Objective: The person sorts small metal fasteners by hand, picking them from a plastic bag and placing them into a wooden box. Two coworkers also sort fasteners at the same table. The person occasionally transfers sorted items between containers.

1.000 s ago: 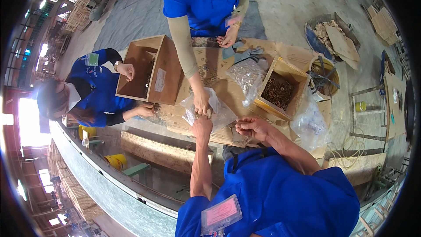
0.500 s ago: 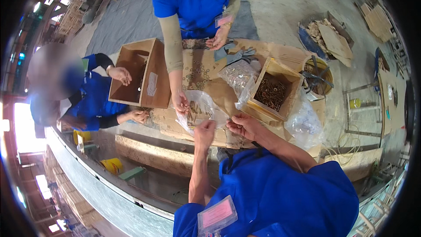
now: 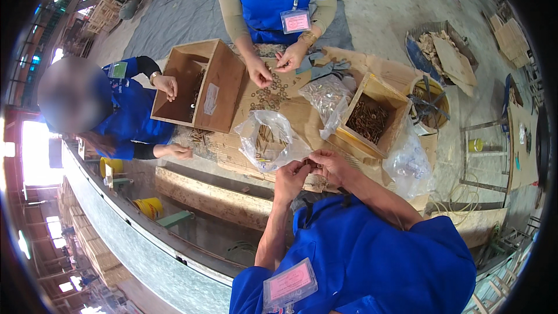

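Both hands, left hand [image 3: 289, 175] and right hand [image 3: 329, 164], pinch something tiny beside the plastic bag [image 3: 268, 139]; one slip probably drops it off the table [image 3: 302, 117] edge.

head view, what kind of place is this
Likely a workshop or factory floor where hardware gets sorted: a wooden box of screws, loose washers on the cardboard-topped bench, and clear plastic bags.

Glossy clear plastic bag [image 3: 268, 139], matt cardboard sheet [image 3: 302, 113], rough wooden box [image 3: 200, 84]

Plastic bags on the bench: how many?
3: an open one by the left hand, at; one of pale parts mid-bench; one at the right edge. More may be hidden.
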`<move>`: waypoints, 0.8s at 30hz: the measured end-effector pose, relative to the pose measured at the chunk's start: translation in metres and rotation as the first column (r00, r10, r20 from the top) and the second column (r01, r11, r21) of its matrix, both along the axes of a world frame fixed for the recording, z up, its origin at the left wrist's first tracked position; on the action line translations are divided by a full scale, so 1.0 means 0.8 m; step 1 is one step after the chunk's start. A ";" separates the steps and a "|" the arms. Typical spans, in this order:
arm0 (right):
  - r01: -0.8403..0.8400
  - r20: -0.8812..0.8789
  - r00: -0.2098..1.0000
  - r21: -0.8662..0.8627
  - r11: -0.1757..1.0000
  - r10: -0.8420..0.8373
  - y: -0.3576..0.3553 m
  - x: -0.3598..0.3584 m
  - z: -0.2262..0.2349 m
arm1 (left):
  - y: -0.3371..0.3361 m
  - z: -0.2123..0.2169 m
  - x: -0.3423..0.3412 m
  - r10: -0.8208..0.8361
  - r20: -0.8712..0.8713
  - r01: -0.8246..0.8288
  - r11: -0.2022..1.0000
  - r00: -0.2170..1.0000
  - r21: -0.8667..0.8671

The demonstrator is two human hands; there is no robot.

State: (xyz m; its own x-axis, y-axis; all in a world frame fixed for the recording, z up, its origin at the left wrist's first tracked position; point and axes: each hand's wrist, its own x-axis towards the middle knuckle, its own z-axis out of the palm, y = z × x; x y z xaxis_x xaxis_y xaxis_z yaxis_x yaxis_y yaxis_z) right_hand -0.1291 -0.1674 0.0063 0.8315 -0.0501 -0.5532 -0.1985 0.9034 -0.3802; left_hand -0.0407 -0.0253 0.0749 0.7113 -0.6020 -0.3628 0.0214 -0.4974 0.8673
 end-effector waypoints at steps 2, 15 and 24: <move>-0.024 -0.005 1.000 -0.019 1.000 0.024 -0.004 0.003 0.005 | 0.001 -0.004 -0.004 -0.004 0.070 0.007 0.999 0.998 -0.043; -0.237 0.004 0.971 0.110 0.965 0.238 -0.023 0.026 0.022 | 0.004 -0.024 0.019 0.040 -0.069 -0.055 0.972 0.997 -0.229; -0.392 -0.148 0.918 -0.182 0.902 0.369 -0.025 0.045 0.023 | 0.000 -0.024 0.045 0.083 -0.276 -0.187 0.908 0.957 -0.374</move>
State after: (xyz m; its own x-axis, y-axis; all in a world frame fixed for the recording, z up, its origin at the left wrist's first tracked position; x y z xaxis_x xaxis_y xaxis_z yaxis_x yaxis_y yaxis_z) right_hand -0.0931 -0.1878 0.0249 0.7463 0.1372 -0.6513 -0.5612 0.6558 -0.5050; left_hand -0.0046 -0.0255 0.0559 0.7140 -0.6362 -0.2924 0.3041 -0.0944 0.9480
